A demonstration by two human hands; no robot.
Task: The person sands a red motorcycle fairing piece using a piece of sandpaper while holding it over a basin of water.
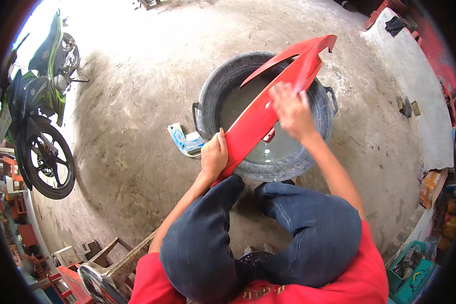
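Observation:
A long red motorcycle body panel point(256, 117) slants over a dark round tub point(210, 93) of cloudy water. Its lower end rests by my left knee, and the forked upper end reaches past the tub's far right rim. My left hand point(214, 156) grips the panel's lower left edge, thumb on top. Against the panel's upper face lies my right hand point(293, 112), fingers stretched out and blurred by motion. Anything under that palm is hidden. Below the panel's edge a small red piece point(269, 135) shows above the water.
A white and blue plastic piece point(185, 140) lies on the concrete floor left of the tub. At far left stands a parked motorcycle point(45, 152). A wooden frame point(119, 258) is at lower left, a teal bin point(413, 273) at lower right, a cardboard box point(432, 187) along the right wall.

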